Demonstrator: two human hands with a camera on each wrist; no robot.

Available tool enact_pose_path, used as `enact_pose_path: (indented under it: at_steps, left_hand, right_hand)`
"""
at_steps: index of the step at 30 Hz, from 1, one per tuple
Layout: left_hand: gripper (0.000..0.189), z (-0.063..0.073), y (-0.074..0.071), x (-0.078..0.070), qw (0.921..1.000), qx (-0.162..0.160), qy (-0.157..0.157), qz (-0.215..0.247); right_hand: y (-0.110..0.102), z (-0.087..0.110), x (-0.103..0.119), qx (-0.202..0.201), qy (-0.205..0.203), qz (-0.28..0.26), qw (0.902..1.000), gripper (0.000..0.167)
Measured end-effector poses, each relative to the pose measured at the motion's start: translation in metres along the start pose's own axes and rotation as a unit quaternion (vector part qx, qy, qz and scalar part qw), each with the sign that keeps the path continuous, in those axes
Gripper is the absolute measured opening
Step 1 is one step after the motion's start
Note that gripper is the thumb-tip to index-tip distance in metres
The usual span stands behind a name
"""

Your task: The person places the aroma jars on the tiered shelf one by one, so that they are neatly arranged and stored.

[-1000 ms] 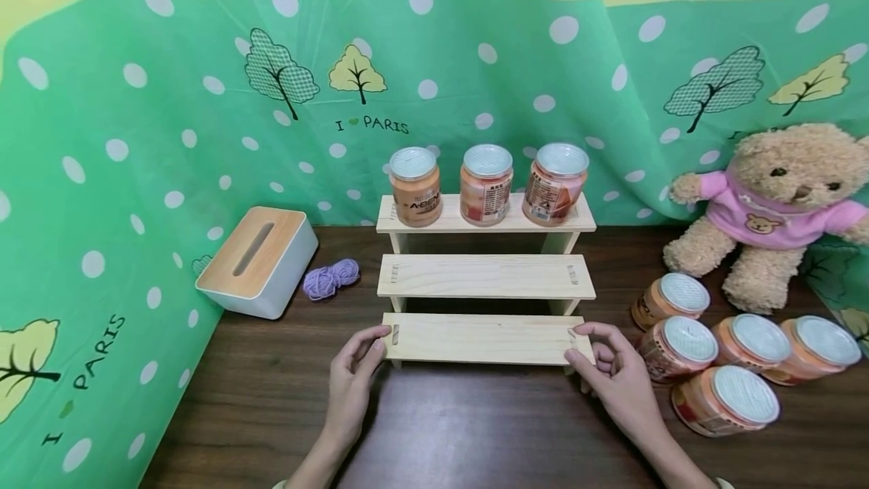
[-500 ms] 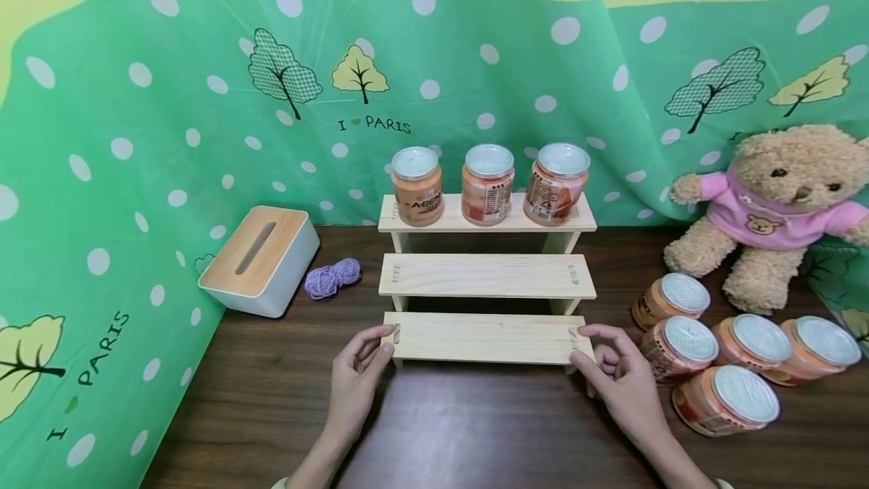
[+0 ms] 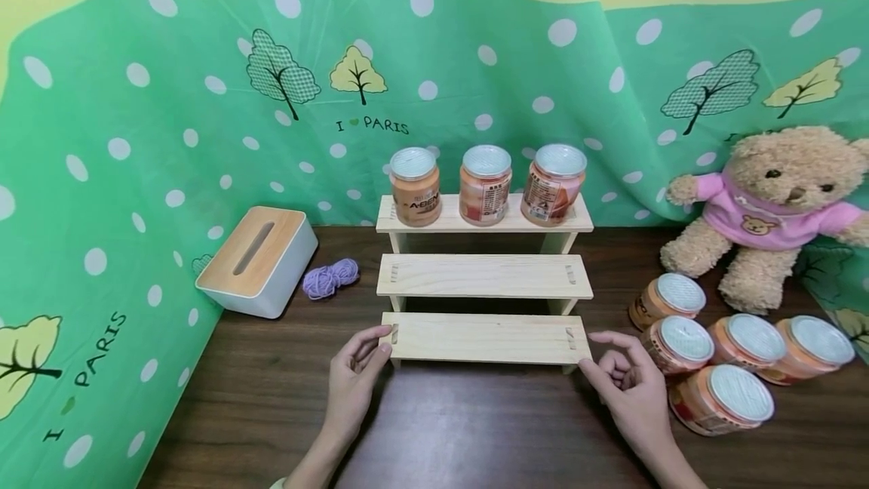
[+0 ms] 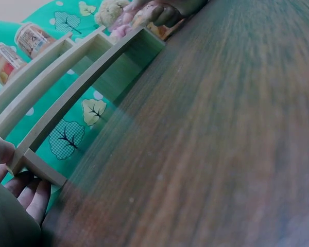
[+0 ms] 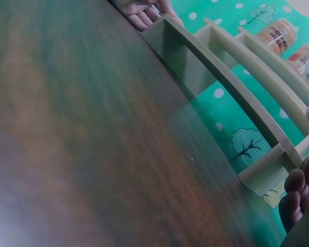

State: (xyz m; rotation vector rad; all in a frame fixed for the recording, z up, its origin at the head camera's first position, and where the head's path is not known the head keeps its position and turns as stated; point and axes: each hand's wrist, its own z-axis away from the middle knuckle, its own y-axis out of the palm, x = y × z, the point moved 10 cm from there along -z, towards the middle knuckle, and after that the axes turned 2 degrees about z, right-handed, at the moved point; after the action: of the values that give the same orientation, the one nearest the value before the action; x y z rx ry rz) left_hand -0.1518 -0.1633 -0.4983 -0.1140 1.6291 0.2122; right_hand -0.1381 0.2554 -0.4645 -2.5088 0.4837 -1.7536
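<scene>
Dark wood-grain tabletop point(image 3: 448, 429), backed by green dotted fabric point(image 3: 204, 59) printed with trees and "I PARIS" lettering. Left hand point(image 3: 353, 379): gripping the left end of the lowest shelf point(image 3: 485, 338), thumb on top, other fingers low beside the end support. Right hand point(image 3: 631, 387): at the opposite end, fingers loosely bent and holding nothing, index finger apart from the wood; thumb tip at the front corner, contact not certain. That shelf belongs to a three-tier wooden stand point(image 3: 485, 275), standing on the tabletop between the hands. Top tier carries three upright jars point(image 3: 485, 191), spaced in a row. Just beyond the right hand, five clear-lidded jars point(image 3: 747, 338) stand grouped; behind them sits a teddy bear point(image 3: 760, 225) in a pink top. Left of the stand: purple yarn point(image 3: 330, 278), then a tissue box point(image 3: 288, 270) with a slotted wood-look lid.
</scene>
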Motion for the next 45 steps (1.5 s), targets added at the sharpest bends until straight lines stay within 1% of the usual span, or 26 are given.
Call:
enact_pose_path:
  at_steps: [6,10,12,14,16,18,20,21,23,26,29,31,33,37,40,42,45]
  left_hand:
    - [0.028,0.001,-0.003,0.0,1.0,-0.001,-0.002,0.002]
    - [0.028,0.002,-0.003,-0.002,1.0,-0.001,0.001,0.007]
    - [0.028,0.002,-0.004,-0.002,1.0,-0.001,0.003,0.008]
    - [0.028,0.002,-0.004,-0.002,1.0,-0.004,0.004,0.007]
    - [0.028,0.002,-0.005,-0.002,1.0,-0.006,0.005,0.004]
    - [0.027,0.002,-0.004,-0.004,0.9999,-0.003,0.015,0.003]
    - [0.027,0.002,-0.004,-0.005,0.9997,0.002,0.024,0.003]
    - [0.027,0.001,-0.003,-0.005,0.9995,0.004,0.033,0.003]
    - [0.027,0.001,-0.003,-0.006,0.9992,0.008,0.039,0.004]
    - [0.027,0.001,-0.002,-0.004,0.9994,0.008,0.032,0.007]
    - [0.028,0.002,-0.001,-0.003,0.9999,0.003,0.013,0.003]
    - [0.028,0.001,-0.001,-0.002,1.0,0.001,0.002,0.001]
    - [0.028,0.001,-0.002,-0.001,1.0,-0.002,-0.003,-0.004]
    - [0.027,0.001,0.0,-0.001,1.0,0.001,-0.002,0.002]
    - [0.028,0.001,0.001,-0.002,0.9999,0.005,0.001,0.009]
    - [0.028,0.001,0.002,-0.003,0.9999,0.006,0.004,0.011]
    - [0.027,0.001,0.0,-0.003,0.9999,0.002,0.007,0.008]
  right_hand:
    - [0.002,0.015,0.012,0.014,-0.018,0.027,0.9994,0.048]
    - [0.003,0.024,0.024,0.015,-0.05,0.044,0.9977,0.053]
    - [0.002,0.028,0.028,0.004,-0.074,0.033,0.9967,0.054]
    - [-0.001,0.031,0.03,-0.008,-0.1,0.002,0.9949,0.053]
    - [-0.003,0.033,0.032,-0.015,-0.124,-0.045,0.9911,0.051]
    - [-0.006,0.036,0.034,-0.024,-0.146,-0.073,0.9864,0.047]
    - [-0.01,0.038,0.037,-0.037,-0.152,-0.076,0.9848,0.044]
    - [-0.012,0.039,0.04,-0.046,-0.155,-0.071,0.9844,0.042]
    - [-0.017,0.042,0.045,-0.067,-0.159,-0.05,0.9837,0.038]
    - [-0.024,0.046,0.053,-0.095,-0.17,-0.049,0.9796,0.032]
    - [-0.031,0.049,0.062,-0.125,-0.184,-0.067,0.9726,0.032]
    - [-0.036,0.051,0.069,-0.144,-0.197,-0.092,0.9653,0.033]
    - [-0.042,0.052,0.077,-0.153,-0.213,-0.119,0.9576,0.034]
    - [-0.053,0.054,0.094,-0.172,-0.229,-0.112,0.9516,0.032]
    - [-0.06,0.053,0.108,-0.194,-0.241,-0.103,0.9453,0.03]
    - [-0.064,0.053,0.117,-0.215,-0.254,-0.111,0.9364,0.03]
    - [-0.071,0.054,0.125,-0.257,-0.263,-0.111,0.9231,0.032]
